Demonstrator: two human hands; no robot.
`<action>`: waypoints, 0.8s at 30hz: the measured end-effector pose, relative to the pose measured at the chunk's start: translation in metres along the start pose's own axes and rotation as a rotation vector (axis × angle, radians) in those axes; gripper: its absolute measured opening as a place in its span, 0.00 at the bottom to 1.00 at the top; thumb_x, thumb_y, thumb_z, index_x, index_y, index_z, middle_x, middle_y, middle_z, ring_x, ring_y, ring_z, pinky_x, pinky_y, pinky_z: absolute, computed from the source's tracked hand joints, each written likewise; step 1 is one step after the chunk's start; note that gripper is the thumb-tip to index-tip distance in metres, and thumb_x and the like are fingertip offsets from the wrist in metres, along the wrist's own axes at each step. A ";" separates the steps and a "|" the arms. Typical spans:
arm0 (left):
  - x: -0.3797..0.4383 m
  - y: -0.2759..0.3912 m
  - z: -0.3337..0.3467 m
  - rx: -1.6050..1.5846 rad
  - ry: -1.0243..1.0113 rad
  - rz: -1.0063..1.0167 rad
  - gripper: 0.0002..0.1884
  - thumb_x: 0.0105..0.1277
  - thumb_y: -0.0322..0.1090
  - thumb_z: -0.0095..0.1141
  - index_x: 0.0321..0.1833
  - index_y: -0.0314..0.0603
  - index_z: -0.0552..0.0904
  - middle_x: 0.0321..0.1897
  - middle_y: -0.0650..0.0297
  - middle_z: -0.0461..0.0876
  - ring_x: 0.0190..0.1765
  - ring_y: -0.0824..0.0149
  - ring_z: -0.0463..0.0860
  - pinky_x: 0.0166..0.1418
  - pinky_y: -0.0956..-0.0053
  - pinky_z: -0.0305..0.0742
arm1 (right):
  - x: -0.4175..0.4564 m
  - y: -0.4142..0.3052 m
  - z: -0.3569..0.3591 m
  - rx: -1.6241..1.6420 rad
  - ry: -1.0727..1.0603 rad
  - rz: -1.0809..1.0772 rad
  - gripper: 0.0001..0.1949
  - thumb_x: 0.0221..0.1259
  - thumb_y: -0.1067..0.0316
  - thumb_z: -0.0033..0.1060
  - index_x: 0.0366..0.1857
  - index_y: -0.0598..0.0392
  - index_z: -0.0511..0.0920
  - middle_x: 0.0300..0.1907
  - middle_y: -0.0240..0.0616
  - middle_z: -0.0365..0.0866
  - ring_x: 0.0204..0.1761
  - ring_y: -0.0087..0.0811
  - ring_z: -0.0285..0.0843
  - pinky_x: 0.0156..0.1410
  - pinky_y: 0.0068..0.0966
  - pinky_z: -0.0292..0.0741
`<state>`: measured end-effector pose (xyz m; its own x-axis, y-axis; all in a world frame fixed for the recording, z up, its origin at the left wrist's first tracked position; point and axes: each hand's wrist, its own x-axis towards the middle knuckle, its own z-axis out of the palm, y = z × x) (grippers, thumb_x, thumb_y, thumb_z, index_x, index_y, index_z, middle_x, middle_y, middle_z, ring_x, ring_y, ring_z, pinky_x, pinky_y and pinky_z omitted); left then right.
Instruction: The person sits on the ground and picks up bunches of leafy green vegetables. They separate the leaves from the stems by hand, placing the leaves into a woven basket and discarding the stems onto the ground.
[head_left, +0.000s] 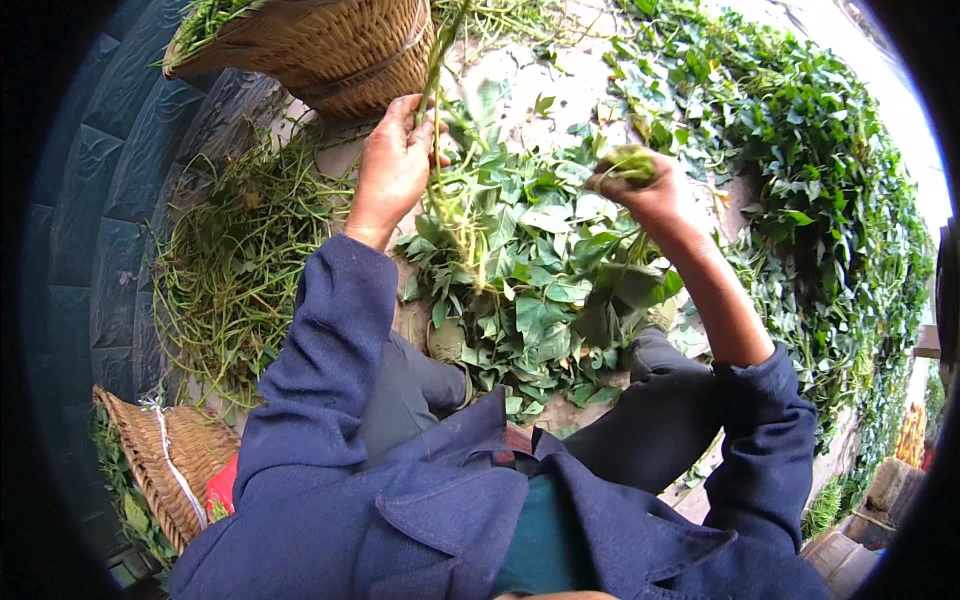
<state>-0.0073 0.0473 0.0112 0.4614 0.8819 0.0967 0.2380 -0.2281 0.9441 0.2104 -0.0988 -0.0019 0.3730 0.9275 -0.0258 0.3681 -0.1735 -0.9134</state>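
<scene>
My left hand (397, 161) is closed around a long green vine stem (437, 67), held upright near the rim of the picture's top middle; thin side stems and pale roots dangle below it. My right hand (645, 184), slightly blurred, grips a bunch of green stems and leaves (630, 163); some leaves hang beneath it. Between my feet lies a heap of broad green leaves (544, 292). To the left of it is a tangled pile of leafless-looking stems (232, 262).
A large wicker basket (352, 56) with greenery stands at the top left, and a second wicker basket (172, 457) with a white tie at the lower left. A long bank of leafy vines (825, 172) runs down the right side. Blue-grey blocks (82, 172) line the left edge.
</scene>
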 end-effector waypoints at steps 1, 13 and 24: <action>-0.004 0.003 -0.003 0.035 0.039 0.028 0.13 0.68 0.29 0.45 0.54 0.35 0.71 0.37 0.64 0.79 0.25 0.75 0.77 0.31 0.81 0.74 | -0.001 -0.010 -0.008 0.064 0.040 0.041 0.12 0.48 0.61 0.68 0.33 0.55 0.80 0.30 0.32 0.82 0.32 0.22 0.78 0.42 0.21 0.73; -0.026 0.011 0.014 -0.583 -0.708 -0.183 0.14 0.67 0.38 0.47 0.45 0.33 0.76 0.21 0.71 0.68 0.19 0.80 0.66 0.25 0.85 0.68 | -0.026 -0.066 0.010 0.339 0.206 -0.061 0.10 0.63 0.64 0.53 0.43 0.52 0.80 0.32 0.24 0.78 0.30 0.13 0.67 0.36 0.13 0.66; -0.028 0.004 0.023 -0.662 -0.920 -0.388 0.13 0.68 0.38 0.47 0.42 0.34 0.76 0.23 0.70 0.69 0.17 0.81 0.63 0.22 0.88 0.62 | -0.024 -0.044 -0.008 -0.159 0.015 -0.214 0.12 0.53 0.73 0.56 0.42 0.53 0.79 0.32 0.44 0.81 0.35 0.31 0.80 0.45 0.24 0.73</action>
<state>0.0000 0.0126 0.0051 0.9584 0.1580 -0.2375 0.1349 0.4825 0.8654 0.1923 -0.1158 0.0418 0.2846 0.9438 0.1679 0.5685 -0.0252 -0.8223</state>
